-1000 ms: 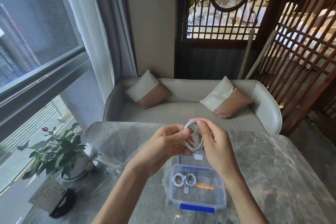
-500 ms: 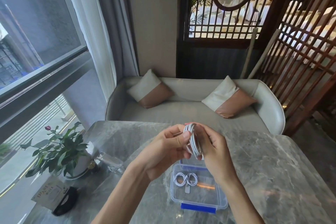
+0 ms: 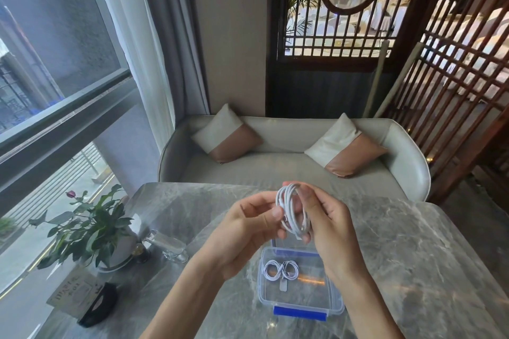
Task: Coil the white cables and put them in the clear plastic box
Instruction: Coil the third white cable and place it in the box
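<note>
Head view showed the change plainly enough from my end: a second ago the coil (image 3: 291, 205) faced me as an open ring, and now it stood turned nearly edge-on, its loops bunched tight together. It stayed at about the same height, held up over the far end of the clear plastic box (image 3: 260, 293), not yet lowered.

My right hand (image 3: 329, 231) gripped the coil from the right, thumb laid across the front of the loops and the fingers curled behind them. My left hand (image 3: 246, 228) held the left edge, thumb pressed on the strands beside what looked like a connector end; I could not tell whether that end was tucked in or merely pinned.

I read the turn as the winding being over: no loose tail hung from the bundle. What remained for this cable, I judged, was securing the end and setting it down.

The box sat open on the worktop (image 3: 418, 256) just near of my hands, its blue latch (image 3: 300, 313) toward me. One finished cable (image 3: 281, 270) already lay inside at the far left, wound in a figure of eight, with bare floor to its right and near side. I reckoned the bundle could spring open if either hand slackened before it touched down.
</note>
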A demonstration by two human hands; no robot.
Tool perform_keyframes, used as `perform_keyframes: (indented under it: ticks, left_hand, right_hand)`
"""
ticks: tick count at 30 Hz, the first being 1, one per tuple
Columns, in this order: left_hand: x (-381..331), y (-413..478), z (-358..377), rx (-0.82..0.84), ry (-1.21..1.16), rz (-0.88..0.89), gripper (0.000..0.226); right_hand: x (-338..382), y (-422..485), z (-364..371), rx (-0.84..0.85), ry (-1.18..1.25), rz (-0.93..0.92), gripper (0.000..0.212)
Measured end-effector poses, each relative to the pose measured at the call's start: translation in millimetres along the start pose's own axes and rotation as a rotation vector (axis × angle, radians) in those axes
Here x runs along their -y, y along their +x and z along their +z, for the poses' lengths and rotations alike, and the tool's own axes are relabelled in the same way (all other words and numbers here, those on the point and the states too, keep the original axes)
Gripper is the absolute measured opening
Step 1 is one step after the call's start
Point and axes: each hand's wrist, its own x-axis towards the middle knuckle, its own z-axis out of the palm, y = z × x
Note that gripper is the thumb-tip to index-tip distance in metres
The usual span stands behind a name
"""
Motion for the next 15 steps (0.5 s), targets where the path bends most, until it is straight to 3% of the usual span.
perform_keyframes:
  ticks: [3, 6, 15]
  left_hand:
    - [3, -3, 10, -0.102, 0.149, 0.091, 0.023]
    - [3, -4, 14, -0.101, 0.191, 0.115, 0.022]
    - [-11, -10, 7, 0.052, 0.036, -0.011, 0.032]
  right_hand:
    - [-1, -3, 3, -0.081, -0.242, -0.172, 0.031]
    - [-3, -8, 9, -0.175, -0.425, -0.339, 0.030]
    - [-2, -6, 6, -0.169, -0.543, -0.424, 0.025]
